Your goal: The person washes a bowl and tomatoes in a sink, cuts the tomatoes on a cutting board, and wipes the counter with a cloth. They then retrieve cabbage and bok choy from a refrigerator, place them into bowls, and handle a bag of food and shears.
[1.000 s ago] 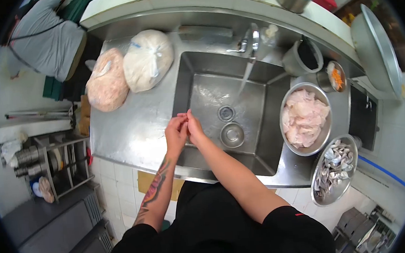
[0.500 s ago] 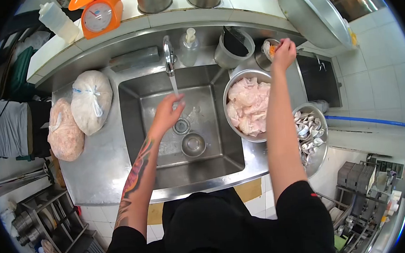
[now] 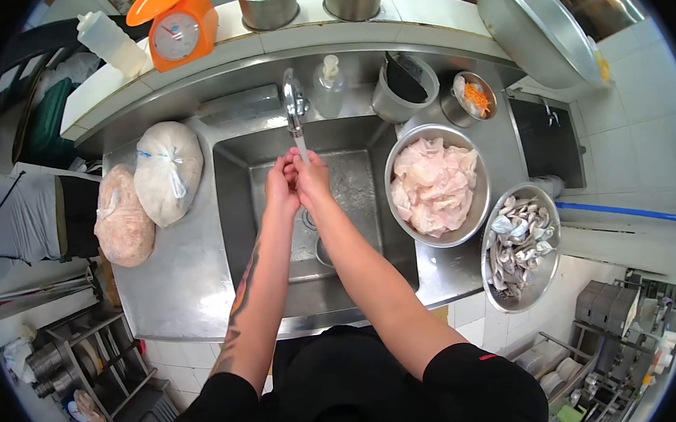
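Observation:
Water runs from the faucet (image 3: 294, 103) over both hands, which meet above the metal sink (image 3: 351, 167). My left hand (image 3: 280, 185) has its fingers curled against the other hand. My right hand (image 3: 311, 174) is cupped beside it, close under the spout. Whether anything lies between the palms is hidden. A small metal bowl (image 3: 323, 253) sits in the sink, partly behind my right forearm. To the right, a metal bowl holds pale pink meat (image 3: 434, 185). Behind it, a small pot holds orange shreds (image 3: 477, 99).
Two filled bags (image 3: 168, 172) (image 3: 123, 218) lie on the left counter. A soap bottle (image 3: 330, 86) and a grey bucket (image 3: 404, 89) stand behind the sink. A bowl of silvery pieces (image 3: 522, 245) sits at right. An orange scale (image 3: 182, 34) stands on the ledge.
My right hand has moved from the small pot to the running water. My left hand has shifted slightly and now touches it. The whole view has shifted a little.

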A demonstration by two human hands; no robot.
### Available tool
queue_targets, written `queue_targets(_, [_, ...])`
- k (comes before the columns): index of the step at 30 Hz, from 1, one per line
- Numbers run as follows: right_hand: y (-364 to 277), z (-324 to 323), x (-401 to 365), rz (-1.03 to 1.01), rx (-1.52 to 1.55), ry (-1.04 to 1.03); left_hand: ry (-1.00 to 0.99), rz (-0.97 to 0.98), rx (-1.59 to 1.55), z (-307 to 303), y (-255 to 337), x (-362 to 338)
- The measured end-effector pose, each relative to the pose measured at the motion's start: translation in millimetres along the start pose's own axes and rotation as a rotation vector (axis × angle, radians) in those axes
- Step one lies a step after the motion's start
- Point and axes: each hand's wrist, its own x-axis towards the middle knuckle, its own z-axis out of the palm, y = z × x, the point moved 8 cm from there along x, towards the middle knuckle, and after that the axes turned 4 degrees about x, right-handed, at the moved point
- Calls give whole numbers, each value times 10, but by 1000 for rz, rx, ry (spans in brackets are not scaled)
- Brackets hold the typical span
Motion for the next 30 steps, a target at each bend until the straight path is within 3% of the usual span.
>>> queue_targets(2, [229,43,63,90,122,20,18,86,-42,243,111,-358])
queue_targets(4, [-97,49,129,-352,-308,40,176,267,216,491,182,-646])
queue_targets(6, [-276,-17,110,-410,-448,107,68,222,377,530,234,-489])
queue_targets(8, [-412,1,-116,-136,-190,198,87,-66,223,310,143,103])
queue_targets(9, [-285,-115,-4,-5,-216,126,83,-61,217,301,252,292])
queue_targets(10, [-305,-156,-25,-7,-223,120,84,26,124,304,415,458])
queue_targets(12, [-250,33,-117,115,96,-209,94,123,20,317,537,467])
queue_targets(14, [-224,-83,-261,199,141,-246,-261,266,723,794,569,210])
queue_targets(15, [-135,-237,-315,206,-132,-206,-330,268,992,945,581,-136])
queue_targets(16, [-66,-437,-352,205,-408,-169,-305,273,991,755,520,-197])
queue_targets(18, [736,-1425,-75,115,-1697,-511,-514,384,1492,395,217,-309])
queue_targets(20, [409,-1499,-905,412,-2383,-496,-371,307,1871,-179,-108,-736])
queue_targets(22, [747,-1906,-1008,425,-2080,-364,-236,74,1994,-791,-534,-1247])
queue_targets(24, [1211,-2118,-1062,301,-1979,-588,-186,-205,1891,-1523,-1114,-1608])
queue_targets(25, [1379,-2018,-1130,209,-1846,-754,-163,-116,1823,-1421,-1065,-1939])
queue_targets(26, [1355,-1791,-1331,263,-1629,-840,-122,-22,1753,-1280,-1008,-2235])
queue_targets(27, [1220,-1432,-1619,343,-1412,-917,-104,367,1427,-1231,-955,-2351])
queue_targets(28, [965,-948,-1982,517,-1277,-907,-112,289,1189,-1058,-766,-2522])
queue_targets(29, [927,-873,-2064,680,-1080,-853,-21,438,997,-1045,-628,-2681])
queue_targets(30, [725,-579,-2209,637,-1001,-855,-65,496,807,-912,-462,-2904])
